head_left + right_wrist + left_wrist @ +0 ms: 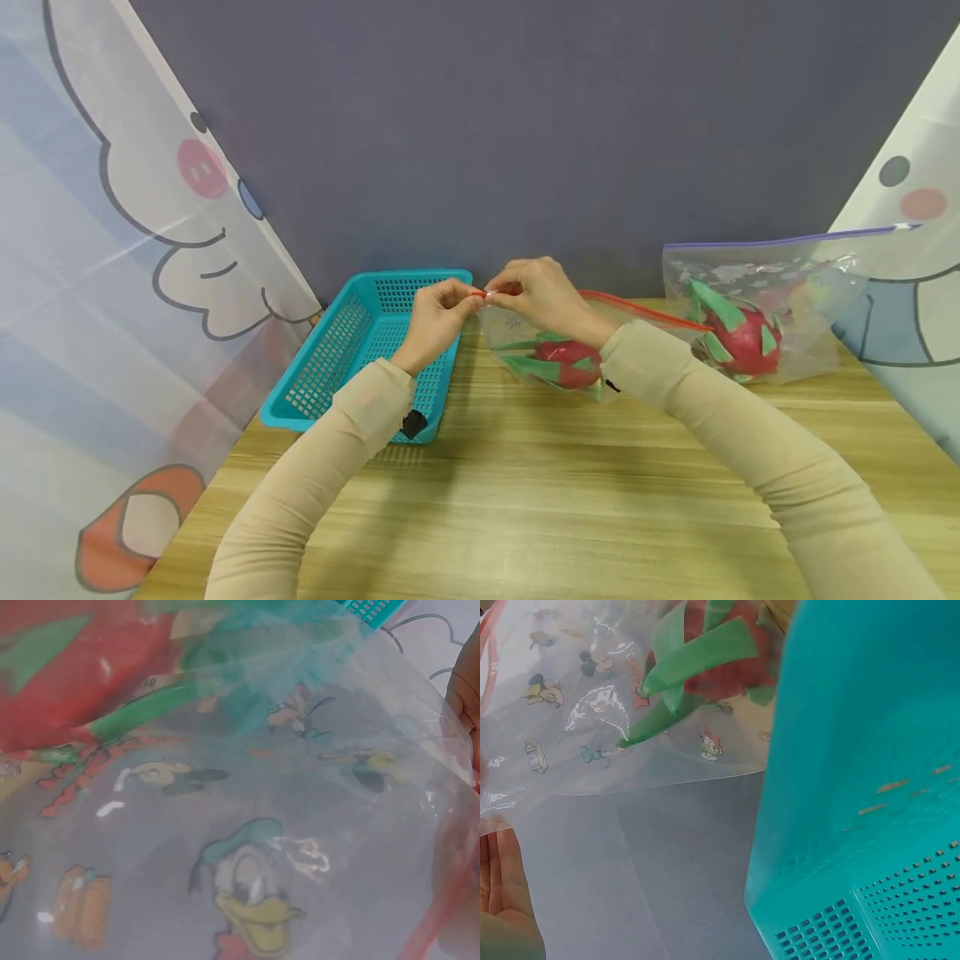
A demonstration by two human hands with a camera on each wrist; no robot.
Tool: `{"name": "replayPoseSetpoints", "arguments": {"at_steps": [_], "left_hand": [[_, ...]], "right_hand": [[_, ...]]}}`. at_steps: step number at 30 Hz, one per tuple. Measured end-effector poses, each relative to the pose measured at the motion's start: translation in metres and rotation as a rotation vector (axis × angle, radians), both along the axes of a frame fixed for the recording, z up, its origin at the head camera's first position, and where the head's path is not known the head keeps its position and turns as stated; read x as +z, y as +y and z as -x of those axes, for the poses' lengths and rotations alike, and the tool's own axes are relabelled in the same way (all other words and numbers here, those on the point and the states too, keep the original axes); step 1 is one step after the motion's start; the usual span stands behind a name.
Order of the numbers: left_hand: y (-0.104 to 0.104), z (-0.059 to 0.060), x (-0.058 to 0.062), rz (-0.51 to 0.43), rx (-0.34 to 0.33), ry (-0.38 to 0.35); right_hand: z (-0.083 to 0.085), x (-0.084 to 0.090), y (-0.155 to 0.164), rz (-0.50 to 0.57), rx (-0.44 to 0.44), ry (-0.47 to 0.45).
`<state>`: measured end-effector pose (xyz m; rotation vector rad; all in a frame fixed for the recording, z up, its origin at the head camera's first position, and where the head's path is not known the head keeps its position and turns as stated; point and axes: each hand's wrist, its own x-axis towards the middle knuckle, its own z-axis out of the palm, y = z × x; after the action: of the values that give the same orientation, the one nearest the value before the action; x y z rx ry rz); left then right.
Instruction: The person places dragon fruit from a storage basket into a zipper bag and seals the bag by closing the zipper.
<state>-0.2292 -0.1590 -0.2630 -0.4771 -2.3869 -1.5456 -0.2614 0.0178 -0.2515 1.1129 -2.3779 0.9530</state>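
My left hand (437,321) pinches the left end of the red zip on a clear zip bag (497,327). Right beside it, the thumb and fingers of my right hand (542,298) pinch the same zip at a small whitish piece, likely its slider. A red dragon fruit with green scales (573,364) lies inside this bag, partly behind the right wrist. Cartoon figures are printed on the plastic, as the right wrist view shows on the bag (360,847). In the left wrist view only part of a hand (506,892) appears below the bag (570,765).
A turquoise perforated basket (273,417) stands left of the bag, beneath the left forearm. To the right, a second clear bag with a purple zip (810,333) stands against the dark back panel (540,125), holding another dragon fruit (750,343). All rest on a wooden table (525,517).
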Motion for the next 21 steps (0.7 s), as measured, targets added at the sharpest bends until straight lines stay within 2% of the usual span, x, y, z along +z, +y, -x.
{"name": "replayPoseSetpoints", "arguments": {"at_steps": [8, 14, 21], "left_hand": [[-0.004, 0.003, -0.005, -0.013, 0.003, -0.005], [-0.003, 0.005, 0.0, 0.003, -0.018, -0.03], [-0.007, 0.002, 0.002, 0.04, 0.002, -0.062]], "right_hand": [[0.005, -0.005, 0.008, 0.0, 0.021, 0.016], [0.008, -0.007, 0.016, 0.013, 0.019, -0.007], [0.006, -0.005, 0.021, -0.023, 0.01, -0.013]]}}
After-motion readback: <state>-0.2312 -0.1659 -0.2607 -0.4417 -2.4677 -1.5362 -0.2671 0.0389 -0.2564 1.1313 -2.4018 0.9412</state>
